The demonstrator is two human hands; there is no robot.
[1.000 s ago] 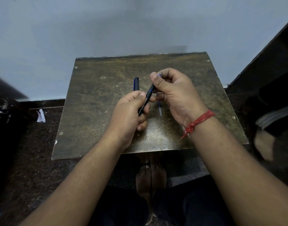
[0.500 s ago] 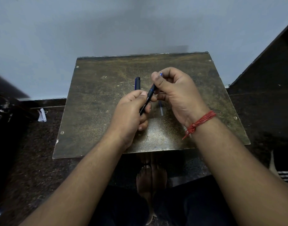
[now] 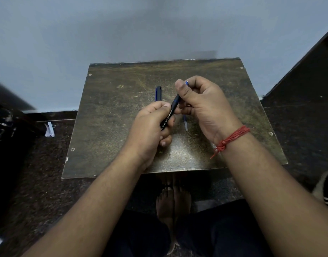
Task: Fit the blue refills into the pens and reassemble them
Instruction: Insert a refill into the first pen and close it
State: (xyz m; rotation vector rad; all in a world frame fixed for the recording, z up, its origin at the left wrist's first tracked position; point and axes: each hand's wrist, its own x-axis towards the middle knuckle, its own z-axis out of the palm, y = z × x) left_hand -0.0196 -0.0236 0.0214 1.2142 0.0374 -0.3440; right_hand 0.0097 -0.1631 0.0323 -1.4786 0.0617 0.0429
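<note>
Over the middle of the worn brown table, both hands hold one black pen barrel with white lettering, tilted up to the right. My left hand grips its lower half. My right hand pinches its upper blue end, where a small blue tip pokes out above the thumb. A second dark pen lies on the table behind my left hand. A thin refill lies on the table between my hands, partly hidden.
The small table stands against a pale blue wall. A dark slanted panel rises at the right. A white scrap lies on the dark floor at the left. My bare feet show under the table's near edge.
My hands keep almost the same hold on the pen; the right hand has shifted only slightly at its upper end. A person's striped sleeve at the right edge has moved lower.
</note>
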